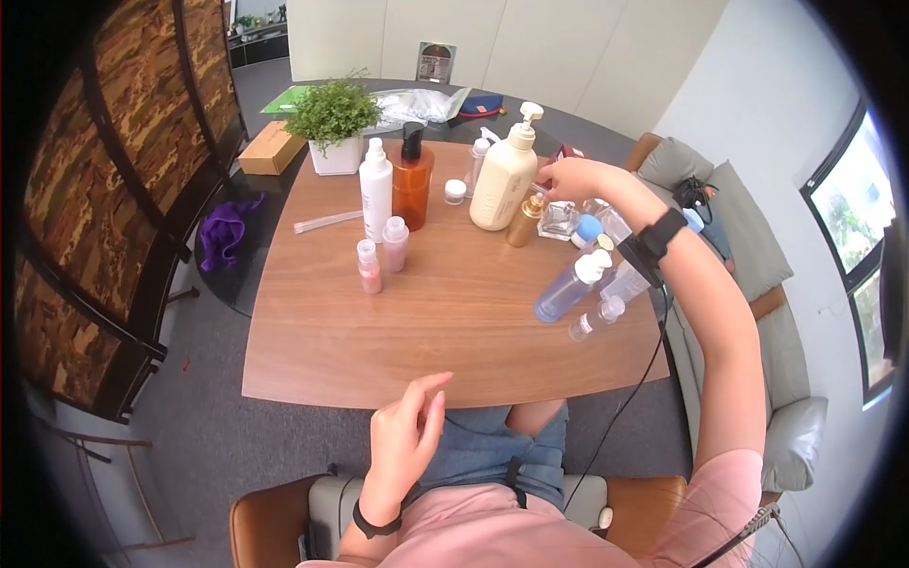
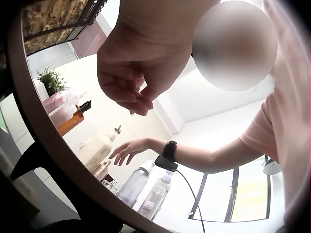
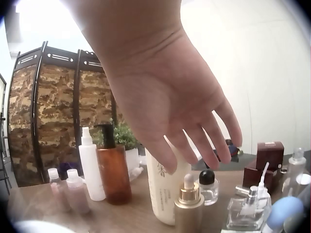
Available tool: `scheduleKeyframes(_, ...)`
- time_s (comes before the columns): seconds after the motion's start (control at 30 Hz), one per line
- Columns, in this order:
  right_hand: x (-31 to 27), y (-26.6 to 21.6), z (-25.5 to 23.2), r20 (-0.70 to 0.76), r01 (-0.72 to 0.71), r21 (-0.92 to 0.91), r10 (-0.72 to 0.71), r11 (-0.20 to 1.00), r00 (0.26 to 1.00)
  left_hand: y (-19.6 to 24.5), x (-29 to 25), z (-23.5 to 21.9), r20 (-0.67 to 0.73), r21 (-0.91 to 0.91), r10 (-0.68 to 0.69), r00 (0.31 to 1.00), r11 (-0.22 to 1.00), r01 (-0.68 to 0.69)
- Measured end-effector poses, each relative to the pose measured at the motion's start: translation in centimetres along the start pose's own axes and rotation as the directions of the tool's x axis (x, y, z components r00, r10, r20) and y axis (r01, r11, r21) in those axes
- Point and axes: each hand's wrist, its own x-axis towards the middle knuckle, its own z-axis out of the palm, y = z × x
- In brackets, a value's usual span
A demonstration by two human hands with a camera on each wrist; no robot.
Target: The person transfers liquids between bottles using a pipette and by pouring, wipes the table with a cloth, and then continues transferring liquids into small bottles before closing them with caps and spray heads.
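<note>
My right hand point(image 1: 579, 178) reaches over the far right part of the wooden table, palm down and holding nothing. In the right wrist view its fingers point(image 3: 206, 145) hang spread and nearly straight. Behind them stands a cream pump bottle point(image 3: 163, 199), partly covered by the thumb. A gold dropper bottle point(image 3: 188, 213) is below the hand, close to a black-capped clear bottle point(image 3: 209, 189) and a square glass perfume bottle point(image 3: 245, 213). Dark red boxes point(image 3: 269, 156) stand farther back. My left hand point(image 1: 402, 440) hovers by the near table edge, fingers loosely bent, with nothing in it.
A white spray bottle point(image 1: 376, 194), an amber pump bottle point(image 1: 413, 185) and two small pink bottles point(image 1: 396, 246) stand on the left. Clear bottles point(image 1: 566, 287) line the right edge. Behind are a potted plant point(image 1: 331, 114) and a cardboard box point(image 1: 272, 149). A cable point(image 1: 620, 407) trails from the right wrist.
</note>
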Motion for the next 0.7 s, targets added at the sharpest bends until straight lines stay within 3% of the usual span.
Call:
scheduleKeyframes(0.13,1.2,-0.7,0.7,0.041,0.043,-0.029,-0.042,0.999,0.998,0.0,0.0,-0.1,0.001,0.01,-0.001,1.0,1.0,0.001)
scheduleKeyframes(0.3,2.3,-1.0,1.3,0.138,-0.034,-0.063,0.042,0.997,0.99,0.0,0.1,-0.2,-0.004,0.015,-0.011,1.0,1.0,0.011)
scheduleKeyframes(0.7,2.5,-0.6,2.8,0.041,-0.041,-0.031,0.042,0.999,0.998,-0.3,0.4,0.4,0.002,0.045,-0.033,0.999,0.998,0.032)
